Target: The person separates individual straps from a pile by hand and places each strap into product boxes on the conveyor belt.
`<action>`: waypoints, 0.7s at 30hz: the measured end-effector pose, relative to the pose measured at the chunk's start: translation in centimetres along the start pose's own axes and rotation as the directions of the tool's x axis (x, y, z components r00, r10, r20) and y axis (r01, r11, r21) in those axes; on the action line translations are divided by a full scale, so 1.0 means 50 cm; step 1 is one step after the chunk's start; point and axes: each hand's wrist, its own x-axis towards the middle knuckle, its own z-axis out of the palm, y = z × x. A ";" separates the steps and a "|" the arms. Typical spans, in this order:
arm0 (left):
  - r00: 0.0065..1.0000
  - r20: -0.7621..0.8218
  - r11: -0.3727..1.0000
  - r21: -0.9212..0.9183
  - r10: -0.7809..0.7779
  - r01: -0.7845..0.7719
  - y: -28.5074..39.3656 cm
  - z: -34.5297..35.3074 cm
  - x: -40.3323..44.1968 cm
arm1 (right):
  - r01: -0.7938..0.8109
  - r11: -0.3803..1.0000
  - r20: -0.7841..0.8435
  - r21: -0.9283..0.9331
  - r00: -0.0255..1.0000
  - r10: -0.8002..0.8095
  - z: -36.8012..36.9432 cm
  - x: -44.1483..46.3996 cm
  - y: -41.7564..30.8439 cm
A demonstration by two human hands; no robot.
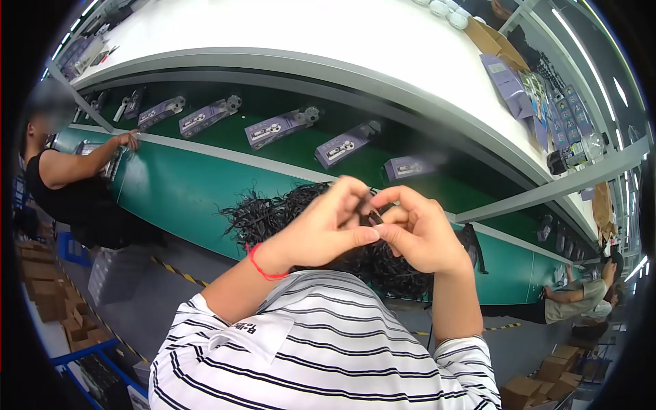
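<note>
My left hand (328, 225), with a red string on its wrist, is raised in front of my chest. My right hand (425, 236) meets it there, thumb tips almost touching. Both hands pinch a small, dark, cord-like piece (374, 217) between thumb and fingers; its exact kind is hidden by the fingers. Just beyond and below the hands lies a large tangled heap of thin black cords or straps (263, 215) on the green work surface (178, 195).
Purple printed boxes (342, 145) lie in a row on the dark green belt behind. A white shelf (307, 31) runs above it. A person (72, 167) works at the left, another (581, 301) at far right. Cardboard boxes (533, 389) stand on the floor.
</note>
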 end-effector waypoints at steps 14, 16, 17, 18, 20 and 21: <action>0.964 -0.239 0.959 0.278 0.116 -0.047 0.005 -0.098 -0.081 | 0.128 0.988 -0.089 0.087 0.989 -0.120 0.029 0.012 0.113; 0.947 -0.276 0.926 0.375 0.166 -0.053 -0.008 -0.110 -0.080 | 0.146 0.977 -0.087 0.153 0.987 -0.134 0.033 0.020 0.132; 0.946 -0.278 0.925 0.376 0.166 -0.052 -0.005 -0.110 -0.084 | 0.165 0.963 -0.092 0.211 0.985 -0.149 0.039 0.022 0.134; 0.954 -0.258 0.922 0.385 0.150 -0.041 -0.001 -0.108 -0.089 | 0.183 0.946 -0.100 0.267 0.982 -0.162 0.042 0.023 0.135; 0.971 -0.220 0.919 0.393 0.098 -0.003 0.013 -0.113 -0.081 | 0.180 0.957 -0.136 0.226 0.979 -0.152 0.045 0.041 0.130; 0.971 -0.221 0.921 0.390 0.091 0.002 0.014 -0.113 -0.084 | 0.186 0.966 -0.169 0.178 0.973 -0.156 0.059 0.044 0.123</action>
